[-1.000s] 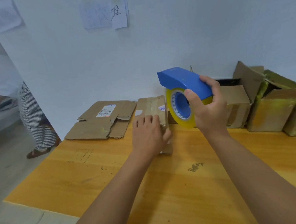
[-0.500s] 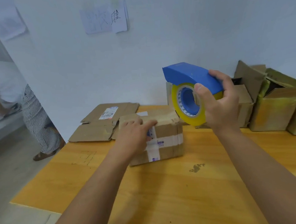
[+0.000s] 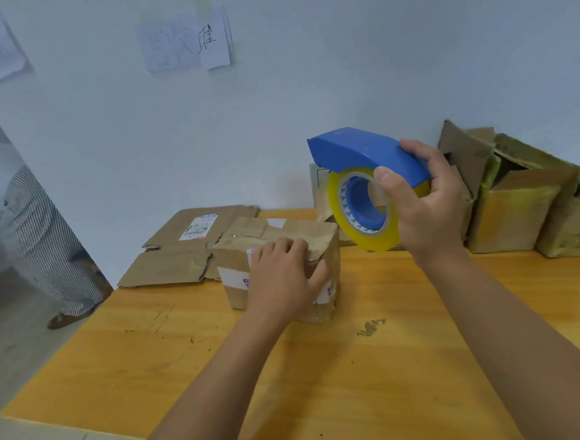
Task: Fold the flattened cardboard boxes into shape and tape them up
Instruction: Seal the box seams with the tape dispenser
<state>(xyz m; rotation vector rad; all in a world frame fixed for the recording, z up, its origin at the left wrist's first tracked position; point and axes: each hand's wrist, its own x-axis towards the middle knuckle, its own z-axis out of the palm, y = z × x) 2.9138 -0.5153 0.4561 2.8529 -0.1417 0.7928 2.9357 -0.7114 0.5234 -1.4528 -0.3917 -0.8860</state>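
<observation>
A small brown cardboard box (image 3: 236, 254), folded into shape and carrying old tape and white labels, stands on the orange wooden table (image 3: 326, 372). My left hand (image 3: 284, 277) grips its near top edge, fingers on top and thumb down the front face. My right hand (image 3: 421, 200) holds a blue tape dispenser (image 3: 363, 154) with a yellow-tinted roll of clear tape (image 3: 363, 211) in the air, just right of and above the box. A flattened cardboard box (image 3: 184, 248) lies behind at the table's far left.
Several folded cardboard boxes (image 3: 521, 210) stand along the wall at the far right. A person in striped trousers (image 3: 42, 237) stands beyond the table's left edge. Papers (image 3: 183, 45) are stuck on the wall.
The box has been tipped down from standing on edge and turned to sit flat under my left hand. My right hand has kept the dispenser raised, drifting slightly right.
</observation>
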